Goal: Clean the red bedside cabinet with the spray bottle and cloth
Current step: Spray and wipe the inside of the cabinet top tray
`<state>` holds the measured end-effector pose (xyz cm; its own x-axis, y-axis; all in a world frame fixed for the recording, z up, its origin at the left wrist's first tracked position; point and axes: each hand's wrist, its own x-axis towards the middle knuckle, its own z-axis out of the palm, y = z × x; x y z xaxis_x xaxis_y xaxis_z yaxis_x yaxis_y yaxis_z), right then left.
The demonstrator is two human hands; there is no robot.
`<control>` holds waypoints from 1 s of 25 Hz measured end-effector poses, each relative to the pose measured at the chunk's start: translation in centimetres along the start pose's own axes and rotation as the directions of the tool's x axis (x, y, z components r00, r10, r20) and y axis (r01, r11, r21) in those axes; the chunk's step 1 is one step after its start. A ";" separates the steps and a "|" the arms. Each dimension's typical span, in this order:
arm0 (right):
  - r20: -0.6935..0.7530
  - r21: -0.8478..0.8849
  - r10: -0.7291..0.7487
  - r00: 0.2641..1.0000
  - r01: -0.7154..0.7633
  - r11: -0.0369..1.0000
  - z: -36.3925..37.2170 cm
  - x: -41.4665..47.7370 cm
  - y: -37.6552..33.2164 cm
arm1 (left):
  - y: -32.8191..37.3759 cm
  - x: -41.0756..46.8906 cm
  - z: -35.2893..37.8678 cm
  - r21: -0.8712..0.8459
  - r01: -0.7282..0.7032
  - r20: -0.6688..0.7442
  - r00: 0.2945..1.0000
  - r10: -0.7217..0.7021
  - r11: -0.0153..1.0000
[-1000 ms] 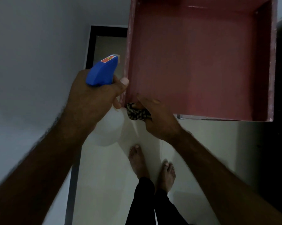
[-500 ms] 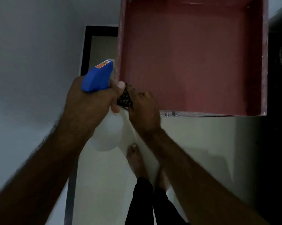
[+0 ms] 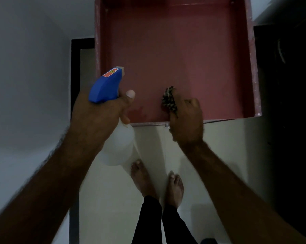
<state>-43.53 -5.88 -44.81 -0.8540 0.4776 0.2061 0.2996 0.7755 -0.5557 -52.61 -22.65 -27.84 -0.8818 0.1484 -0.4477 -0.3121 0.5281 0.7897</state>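
The red bedside cabinet (image 3: 184, 50) fills the upper middle of the head view, seen from above as an open red box with raised side walls. My left hand (image 3: 99, 117) grips the spray bottle (image 3: 106, 85) by its blue trigger head. The nozzle points over the cabinet's front left corner, and the white body hangs below my hand. My right hand (image 3: 185, 117) holds a dark patterned cloth (image 3: 169, 99) against the red surface near the front edge.
A grey wall (image 3: 28, 76) runs down the left side. A black strip borders the pale floor (image 3: 219, 147) along it. Dark furniture (image 3: 286, 103) stands at the right of the cabinet. My bare feet (image 3: 157, 180) stand on the floor just before the cabinet.
My right hand moved the cloth from the cabinet's front left corner to the right and onto the inner surface. The spray bottle shifted slightly over the corner.
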 end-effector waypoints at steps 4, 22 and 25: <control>0.057 0.012 0.151 0.987 -0.152 0.988 -3.4 0.2 5.0 | 1.3 -0.7 2.3 0.012 -0.023 0.051 0.998 0.023 1.000; -0.035 -0.318 -0.010 0.999 -0.001 0.948 -7.2 -2.3 8.9 | 2.3 -0.2 6.0 0.045 -0.073 0.159 0.985 0.065 0.996; -0.054 -0.347 0.016 0.998 -0.034 0.937 -6.3 -1.8 9.0 | 2.5 0.2 6.1 0.053 -0.065 0.164 0.985 0.056 0.996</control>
<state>-36.58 2.87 -45.10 -0.8249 0.5115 0.2407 0.4573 0.8540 -0.2480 -51.38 -16.20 -28.47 -0.8277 0.3129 -0.4659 -0.2347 0.5611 0.7938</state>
